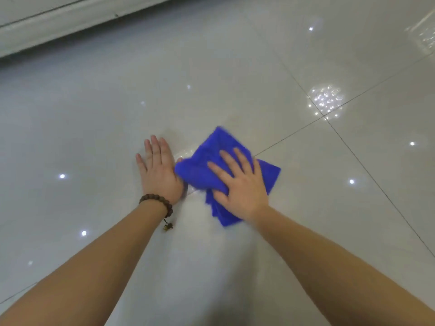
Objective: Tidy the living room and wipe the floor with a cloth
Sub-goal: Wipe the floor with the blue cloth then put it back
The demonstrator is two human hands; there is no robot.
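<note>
A bright blue cloth (207, 161) lies crumpled on the glossy pale tiled floor (94, 128) in the middle of the view. My right hand (240, 184) presses flat on top of the cloth, fingers spread and pointing up-left, thumb tucked into a fold. My left hand (157, 168) rests palm-down on the bare tile just left of the cloth, fingers together, its thumb side touching the cloth's edge. A brown bead bracelet (156, 201) circles the left wrist.
A pale skirting or furniture base (58, 27) runs along the top left. Dark grout lines (353, 151) cross the floor to the right. Ceiling lights reflect as bright spots on the tiles.
</note>
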